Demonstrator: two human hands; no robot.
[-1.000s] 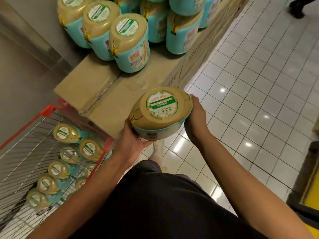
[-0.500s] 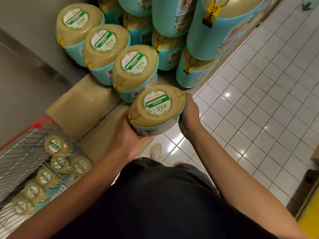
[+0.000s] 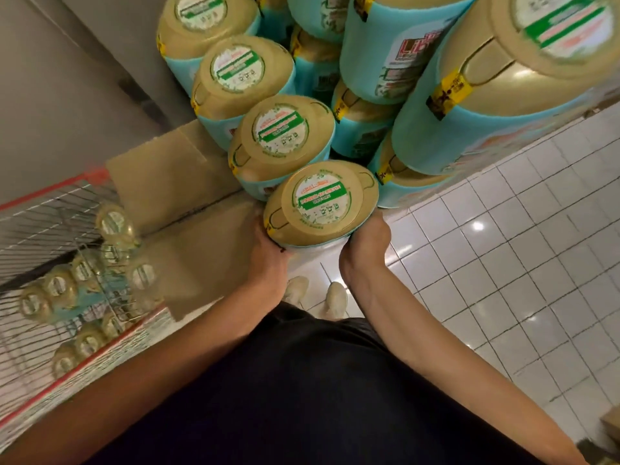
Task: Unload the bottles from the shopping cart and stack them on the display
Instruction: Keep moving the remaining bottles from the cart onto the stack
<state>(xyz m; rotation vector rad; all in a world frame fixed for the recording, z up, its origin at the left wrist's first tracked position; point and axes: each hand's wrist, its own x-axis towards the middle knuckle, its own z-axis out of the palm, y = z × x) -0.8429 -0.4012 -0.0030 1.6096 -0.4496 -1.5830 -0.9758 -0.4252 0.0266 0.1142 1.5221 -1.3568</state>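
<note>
Looking straight down from head height onto two bare forearms and a shop display. Gripping one large bottle (image 3: pixel 321 203) between both hands: left hand (image 3: pixel 268 260) curled round its lower left side, right hand (image 3: pixel 364 250) wrapped round its lower right side, fingertips hidden underneath. Tan top with a round green-and-white label facing the camera, turquoise wrap just showing below.

Held at the near end of a diagonal row of matching bottles (image 3: pixel 281 135), just beside the nearest one, over the front edge of the cardboard boxes (image 3: pixel 174 182) forming the display base. Impossible to tell whether resting on the cardboard or held just above it. To the right, a taller stack (image 3: pixel 396 52) of the same product, with one looming large in the top right corner.

On the left, a wire shopping cart (image 3: pixel 50 197) with a red rim, close against the boxes, carrying more upright cart bottles (image 3: pixel 60 290), blurred. Grey wall (image 3: pixel 67 95) behind cart and display. White tiled floor (image 3: pixel 503 263) on the right, dotted with glints of light. Below the bottle, two pale shoes (image 3: pixel 335 297) on the tiles, and dark clothing (image 3: pixel 302 380) filling the bottom centre.
</note>
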